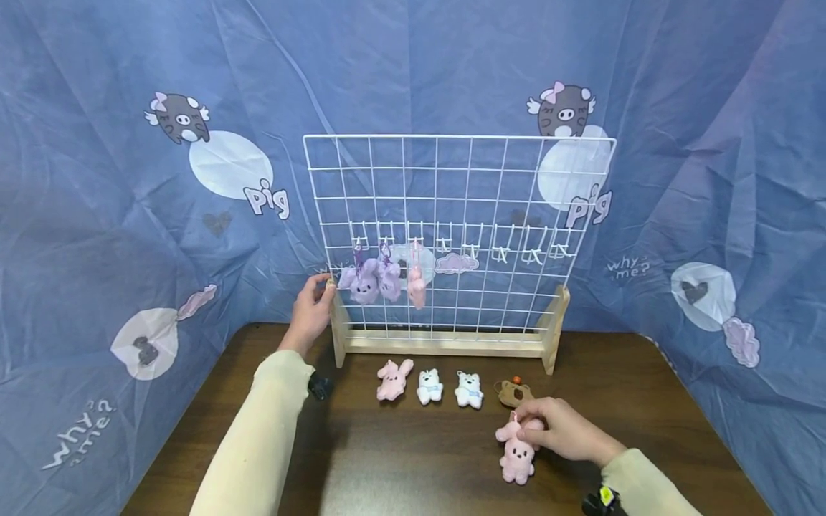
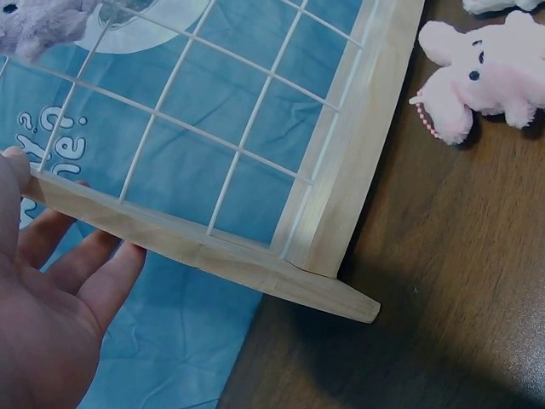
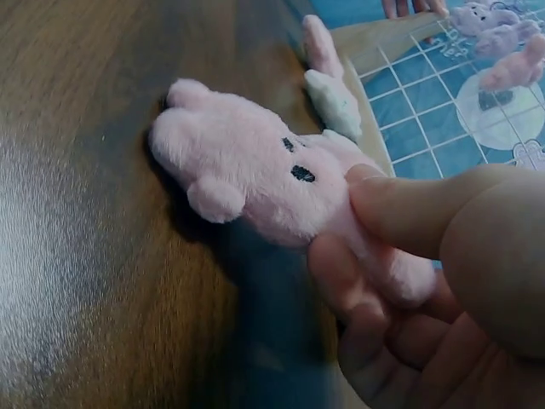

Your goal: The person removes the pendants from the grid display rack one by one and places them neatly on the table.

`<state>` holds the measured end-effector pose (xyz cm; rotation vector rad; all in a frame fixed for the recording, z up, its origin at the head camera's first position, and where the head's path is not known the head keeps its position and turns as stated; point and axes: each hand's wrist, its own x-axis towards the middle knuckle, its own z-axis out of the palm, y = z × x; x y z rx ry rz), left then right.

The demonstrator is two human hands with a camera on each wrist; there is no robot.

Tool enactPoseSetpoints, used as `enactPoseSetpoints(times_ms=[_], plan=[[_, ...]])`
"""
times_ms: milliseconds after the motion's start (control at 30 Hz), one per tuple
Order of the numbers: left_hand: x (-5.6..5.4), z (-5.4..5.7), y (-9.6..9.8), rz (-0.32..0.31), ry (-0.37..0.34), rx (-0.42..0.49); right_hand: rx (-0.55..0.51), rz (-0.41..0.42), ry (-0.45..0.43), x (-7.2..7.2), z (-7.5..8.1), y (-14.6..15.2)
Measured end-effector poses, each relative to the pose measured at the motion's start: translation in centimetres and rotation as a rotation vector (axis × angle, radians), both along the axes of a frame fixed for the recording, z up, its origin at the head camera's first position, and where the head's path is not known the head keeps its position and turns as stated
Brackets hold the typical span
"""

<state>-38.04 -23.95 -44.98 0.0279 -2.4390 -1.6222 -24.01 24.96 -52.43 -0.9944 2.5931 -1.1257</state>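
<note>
My right hand [image 1: 568,428] pinches a pink plush bunny keychain [image 1: 518,461] by its ears, low over the table. In the right wrist view the thumb and fingers close on the ear end of the bunny [image 3: 238,158], its face turned up. At the rack's left side, my left hand [image 1: 310,315] grips the wooden side post [image 2: 170,234], thumb on one side and fingers on the other. Two purple plush keychains [image 1: 364,285] and one pink plush keychain [image 1: 416,289] hang from hooks on the white wire grid [image 1: 467,198].
On the brown table [image 1: 413,459], before the rack's wooden base [image 1: 445,347], lie another pink bunny [image 1: 392,380], two white plush bears [image 1: 429,387] and a brown plush [image 1: 514,394] near my right hand. Several bare hooks [image 1: 500,252] stick out on the right. Behind hangs a blue curtain [image 1: 413,64].
</note>
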Motion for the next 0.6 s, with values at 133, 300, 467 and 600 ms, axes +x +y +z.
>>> enactPoseSetpoints(times_ms=[133, 300, 467, 600], plan=[[0.06, 0.07, -0.01, -0.003, -0.005, -0.005, 0.032, 0.005, -0.023, -0.07, 0.14, -0.09], [0.01, 0.06, 0.10, -0.005, -0.004, -0.009, 0.087, -0.003, 0.009, -0.26, -0.05, -0.08], [-0.12, -0.04, 0.07, -0.008, 0.008, -0.014, 0.118, -0.001, 0.014, -0.47, -0.39, -0.03], [-0.13, -0.06, -0.06, -0.007, 0.015, -0.017, 0.156, -0.002, -0.004, -0.57, -0.48, -0.18]])
